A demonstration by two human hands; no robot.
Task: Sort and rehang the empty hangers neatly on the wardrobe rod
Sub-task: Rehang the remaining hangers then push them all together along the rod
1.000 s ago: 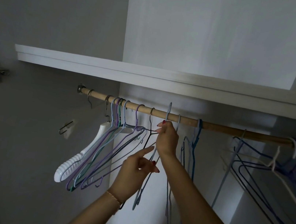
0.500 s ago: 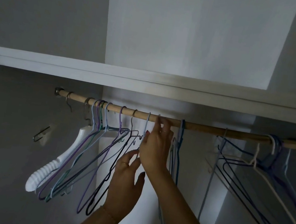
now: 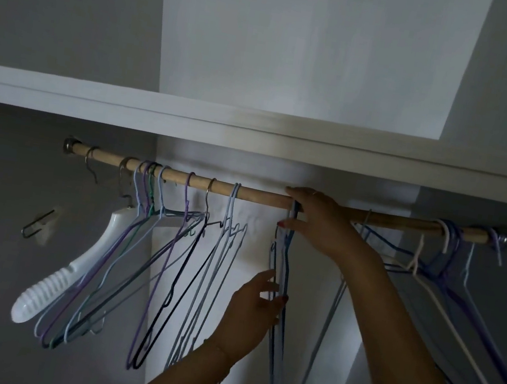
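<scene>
Hangers in a small blue wire bundle (image 3: 285,262) hang from the middle of the wooden rod (image 3: 261,197), with the right hand (image 3: 319,224) closed over their hooks at the rod and the left hand (image 3: 252,315) pinching their lower wires between thumb and fingers. Left of the bundle, spaced along the rod, hang a light-blue wire group (image 3: 217,268), a black wire hanger (image 3: 180,279), purple and teal wire hangers (image 3: 109,269) and a white plastic hanger (image 3: 69,272). More blue, purple and white hangers (image 3: 450,274) crowd the rod's right end beneath the white shelf (image 3: 254,132).
</scene>
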